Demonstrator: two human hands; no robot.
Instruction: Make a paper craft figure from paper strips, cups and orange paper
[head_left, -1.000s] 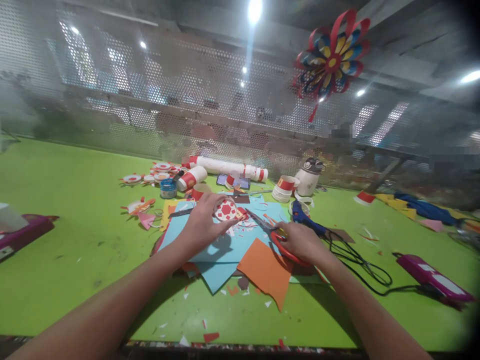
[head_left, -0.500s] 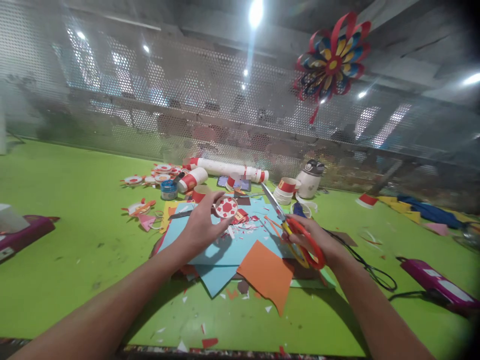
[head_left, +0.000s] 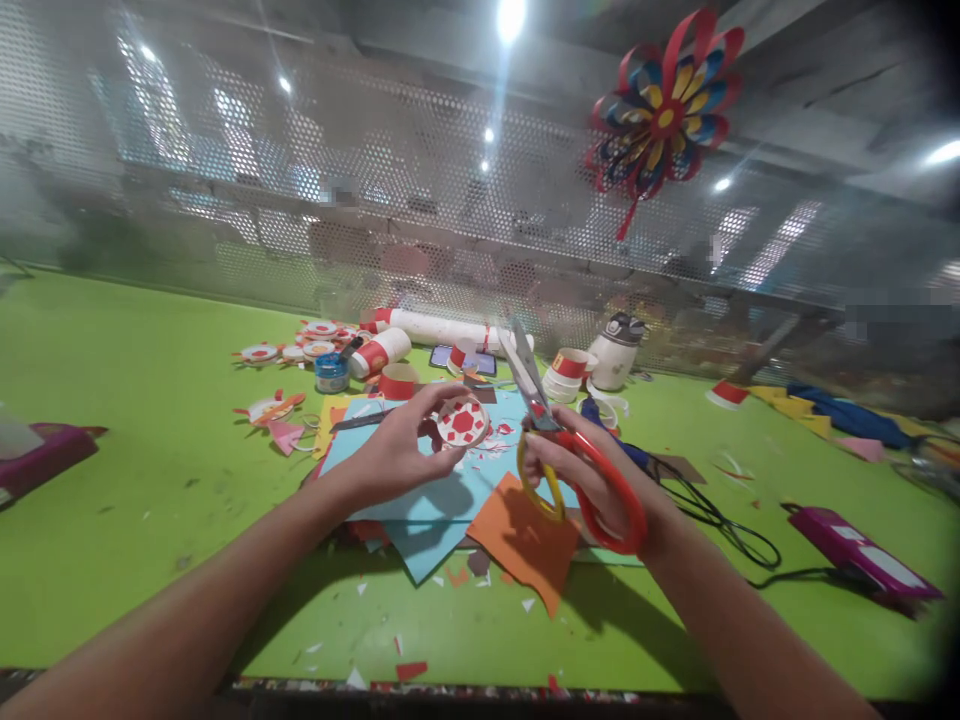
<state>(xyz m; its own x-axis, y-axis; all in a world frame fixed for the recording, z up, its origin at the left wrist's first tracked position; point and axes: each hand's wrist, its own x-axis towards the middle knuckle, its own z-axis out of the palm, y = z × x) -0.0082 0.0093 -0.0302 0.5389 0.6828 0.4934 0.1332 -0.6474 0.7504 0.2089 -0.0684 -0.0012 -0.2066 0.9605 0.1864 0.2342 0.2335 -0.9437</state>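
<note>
My left hand (head_left: 397, 455) pinches a small round white disc with a red pattern (head_left: 463, 423), held just above the table. My right hand (head_left: 592, 470) grips red and yellow handled scissors (head_left: 559, 450), lifted off the table with the blades pointing up and away, their tips beside the disc. Under both hands lie light blue paper sheets (head_left: 442, 500) and an orange sheet (head_left: 529, 540), with small paper scraps scattered around.
A green table (head_left: 150, 440) carries red and white paper cups (head_left: 570, 375), a long white tube (head_left: 442, 330), a small blue jar (head_left: 330, 372), a white bottle (head_left: 619, 352), a blue glue gun with black cord (head_left: 697, 505) and magenta boxes (head_left: 862, 550). A paper pinwheel (head_left: 664, 105) hangs on the mesh wall.
My right hand has picked the scissors up from the table and raised them, blades swinging upward toward the disc. My left hand lifted the disc slightly.
</note>
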